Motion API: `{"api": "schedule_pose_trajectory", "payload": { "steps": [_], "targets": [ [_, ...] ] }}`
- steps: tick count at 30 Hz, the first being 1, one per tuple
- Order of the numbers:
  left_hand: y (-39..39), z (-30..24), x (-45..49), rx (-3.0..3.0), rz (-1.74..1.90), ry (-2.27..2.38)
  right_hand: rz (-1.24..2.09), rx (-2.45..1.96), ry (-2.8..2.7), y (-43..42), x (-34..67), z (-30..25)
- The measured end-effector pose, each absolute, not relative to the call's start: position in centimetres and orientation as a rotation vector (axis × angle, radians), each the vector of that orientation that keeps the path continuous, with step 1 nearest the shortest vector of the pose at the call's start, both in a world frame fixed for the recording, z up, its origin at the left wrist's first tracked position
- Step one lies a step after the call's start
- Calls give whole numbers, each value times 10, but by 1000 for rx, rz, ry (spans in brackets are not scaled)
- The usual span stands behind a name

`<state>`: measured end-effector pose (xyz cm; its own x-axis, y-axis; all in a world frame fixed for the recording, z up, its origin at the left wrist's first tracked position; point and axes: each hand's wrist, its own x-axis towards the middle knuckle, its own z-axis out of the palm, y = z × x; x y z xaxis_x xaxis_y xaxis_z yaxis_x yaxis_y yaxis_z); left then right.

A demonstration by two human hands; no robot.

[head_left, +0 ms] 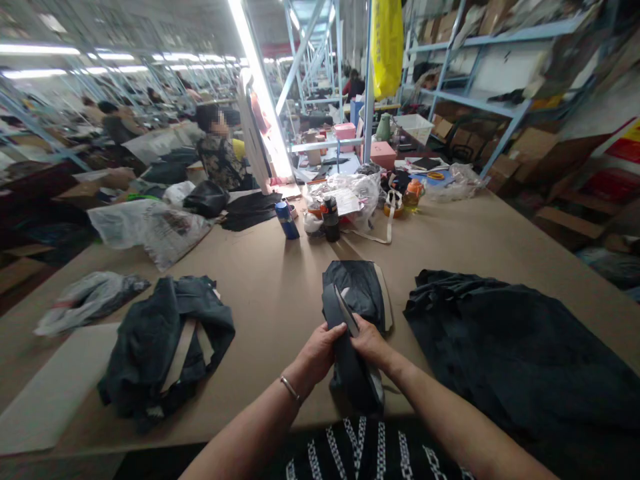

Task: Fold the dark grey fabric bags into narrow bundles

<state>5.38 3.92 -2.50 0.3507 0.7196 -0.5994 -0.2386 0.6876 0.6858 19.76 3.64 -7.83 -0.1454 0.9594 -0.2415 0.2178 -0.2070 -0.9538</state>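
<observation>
My left hand [321, 343] is closed on the left edge of a dark fabric strip [364, 392], its thumb lying on top. Gripping the strip's right side is my right hand [371, 341], close to the left one. The strip is bent over lengthwise and shows a pale grey inner face. Under and beyond it, a dark folded cloth piece [364, 280] with a cream band along its right edge lies on the brown table [270, 300]. Parts of the strip are hidden by my fingers.
To the left lies a crumpled dark garment [145, 340] with cream strips, near a clear plastic bag [90, 300]. A dark cloth stack [500, 340] spreads at right. Beyond stand a blue can [287, 221] and a dark bottle [330, 219]. A person [223, 150] is at far left.
</observation>
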Motion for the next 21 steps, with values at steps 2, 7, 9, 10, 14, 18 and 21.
{"api": "schedule_pose_trajectory", "payload": {
  "steps": [2, 7, 9, 10, 14, 18, 21],
  "targets": [
    [39, -22, 52, 544, 688, 1039, 1327, -1596, -1675, 34, 200, -77],
    [38, -10, 60, 660, 861, 1009, 635, -1988, -2161, 32, 212, -70],
    [37, -7, 71, 708, 935, 1038, 507, -1988, -2168, 33, 210, -66],
    [35, -6, 77, 726, 961, 1048, 493, -2007, -2170, 34, 207, -64],
    [27, -4, 95, 800, 969, 1041, 676, -2121, -2172, 32, 202, -64],
    [15, -7, 98, 886, 936, 982, 756, -2100, -2039, 24, 205, -81],
    [12, -17, 99, 877, 915, 900, 1037, -1947, -1700, 29, 211, -103]
  ]
}}
